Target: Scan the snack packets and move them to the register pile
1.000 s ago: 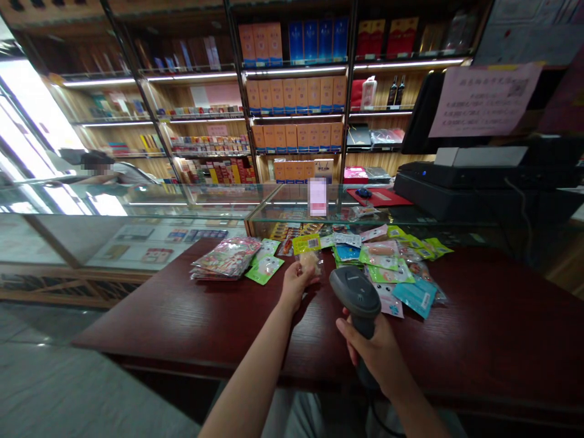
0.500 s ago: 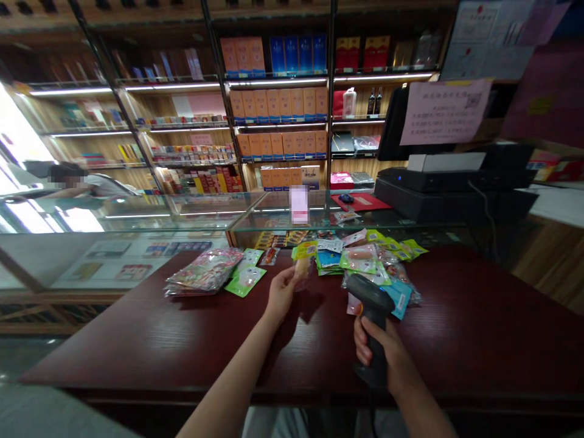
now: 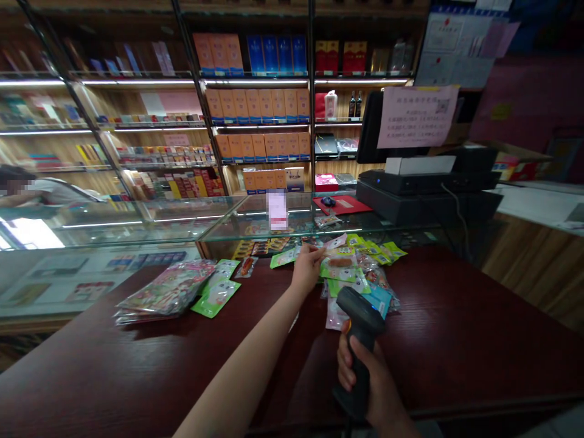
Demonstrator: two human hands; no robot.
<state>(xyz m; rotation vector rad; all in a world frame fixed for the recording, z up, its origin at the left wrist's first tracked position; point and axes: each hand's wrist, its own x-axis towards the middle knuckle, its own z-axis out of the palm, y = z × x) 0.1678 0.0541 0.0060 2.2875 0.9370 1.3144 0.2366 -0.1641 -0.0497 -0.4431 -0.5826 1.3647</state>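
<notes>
My right hand (image 3: 365, 371) wraps round the grip of a dark barcode scanner (image 3: 360, 319), whose head tilts up to the left over the near edge of the packet pile. Farther forward, my left hand (image 3: 306, 269) reaches to the pile's left side, with its fingers pinched at the edge of a small clear snack packet (image 3: 340, 261). Exactly how the fingertips hold it is partly hidden. Beneath and around lie green packets (image 3: 349, 285), a blue packet (image 3: 379, 298) and yellow packets (image 3: 371, 247). Left of my hand lies another green packet (image 3: 283, 258).
A stack of plastic-wrapped printed packs (image 3: 166, 291) lies left, beside green packets (image 3: 216, 297) and a small sausage packet (image 3: 247, 266). Behind the wooden table (image 3: 438, 353) stand a glass counter (image 3: 219, 228), a monitor (image 3: 371, 128) and a mouse (image 3: 328, 201). A person (image 3: 59, 191) is at far left.
My left hand has moved right and forward with the packet, onto the pile. A green packet now shows left of it. The scanner stays in my right hand; the view has shifted right.
</notes>
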